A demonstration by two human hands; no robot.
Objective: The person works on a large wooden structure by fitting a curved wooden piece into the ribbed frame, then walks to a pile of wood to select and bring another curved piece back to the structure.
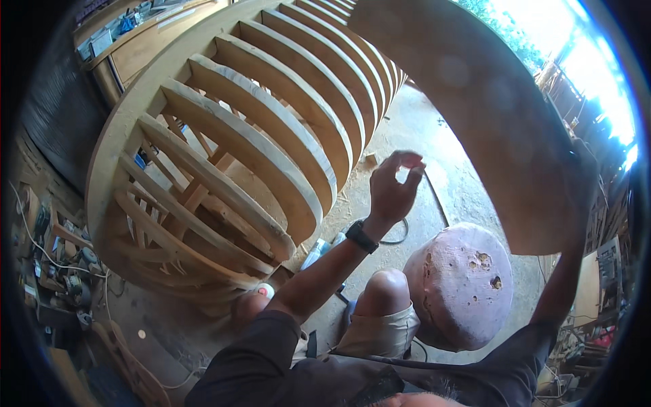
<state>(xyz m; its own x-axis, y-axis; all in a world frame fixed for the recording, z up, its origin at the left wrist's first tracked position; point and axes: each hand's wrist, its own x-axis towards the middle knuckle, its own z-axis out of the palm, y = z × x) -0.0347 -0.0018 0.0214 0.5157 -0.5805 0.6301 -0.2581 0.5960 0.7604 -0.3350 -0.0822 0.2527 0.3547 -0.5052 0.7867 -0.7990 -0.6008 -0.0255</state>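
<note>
Left: ribbed wooden frame. Beside it, the person's left hand is raised, fingers curled, thumb near fingertips; I cannot tell whether anything is pinched. Rightward: pinkish round block, then brown panel aloft, right hand grasping its outer edge.

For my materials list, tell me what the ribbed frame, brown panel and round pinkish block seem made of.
Ribbed frame: bare-looking wood, pale and streaked along its edges. Brown panel: probably wooden sheet, matte, from its brown colour; grain isn't clear. Round pinkish block: dull, rough, pitted; perhaps foam or plaster, I can't tell which.
</note>
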